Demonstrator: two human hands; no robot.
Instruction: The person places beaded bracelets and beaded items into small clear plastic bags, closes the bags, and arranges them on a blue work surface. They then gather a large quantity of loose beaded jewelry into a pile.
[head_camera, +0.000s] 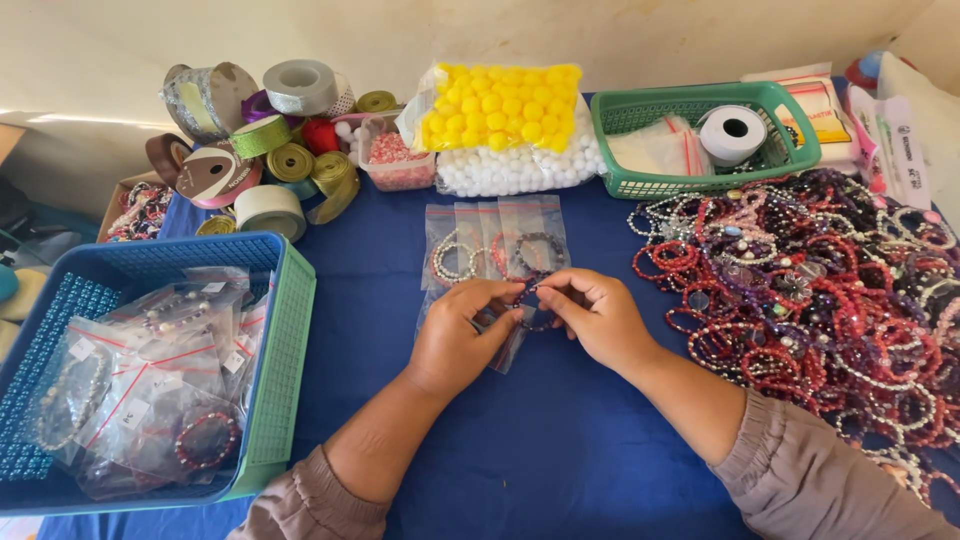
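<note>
Dark purple beaded bracelet (533, 310) pinched between left hand (455, 338) and right hand (597, 318)

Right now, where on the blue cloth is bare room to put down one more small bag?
Free: the blue cloth between the blue basket and the left hand, and the strip between the two forearms. Crowded: the bead pile on the right, the ribbon rolls at the back left, and the bags just beyond both hands.

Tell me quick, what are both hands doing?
Left hand: closed, pinching the small clear bag.
Right hand: closed, pinching the dark beaded bracelet at that bag.
</note>
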